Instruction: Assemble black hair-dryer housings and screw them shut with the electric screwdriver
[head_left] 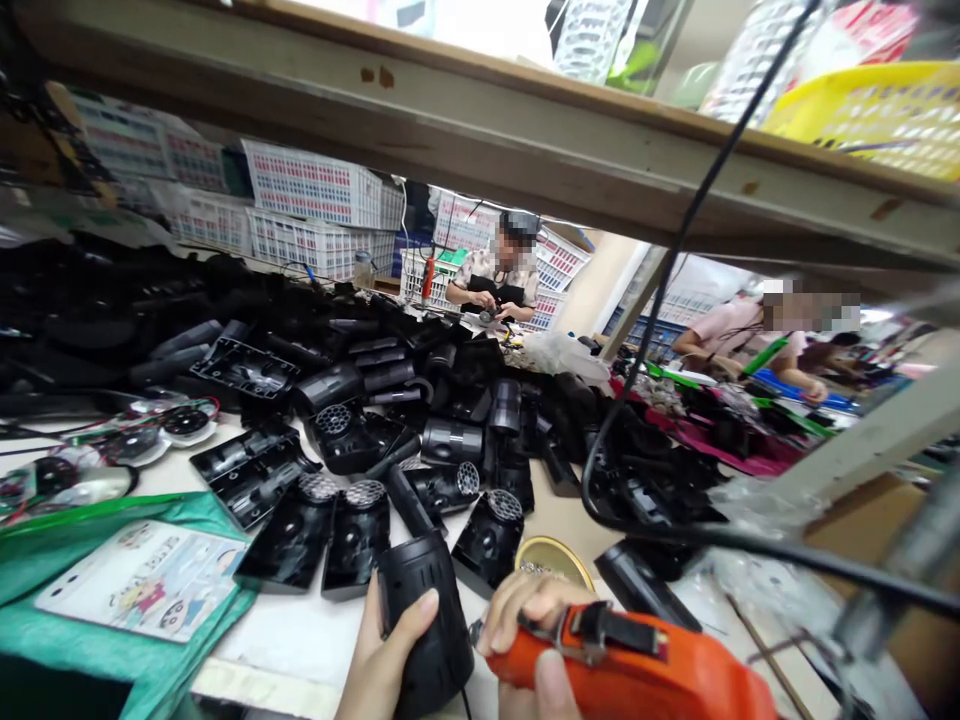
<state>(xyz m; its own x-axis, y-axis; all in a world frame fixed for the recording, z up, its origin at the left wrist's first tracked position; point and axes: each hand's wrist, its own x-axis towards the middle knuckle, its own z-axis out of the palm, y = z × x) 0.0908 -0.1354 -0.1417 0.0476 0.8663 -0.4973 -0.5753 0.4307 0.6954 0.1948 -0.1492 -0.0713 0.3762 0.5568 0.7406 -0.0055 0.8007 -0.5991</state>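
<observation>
My left hand [386, 655] is wrapped round a black plastic hair-dryer body [424, 610], holding it upright at the near edge of the white bench. My right hand [525, 625] grips an orange electric screwdriver [637, 665], its front end close beside the black body. Just behind my hands lie several black grilled housing shells [491, 535] in a row. A small round gold tin [553, 558] sits behind my right fingers.
A big heap of black plastic parts [360, 370] covers the bench. A green bag with a printed card [146, 580] lies at left. A black cable [675, 250] hangs from the shelf overhead. Two people [495, 285] work opposite. White crates [311, 185] stack behind.
</observation>
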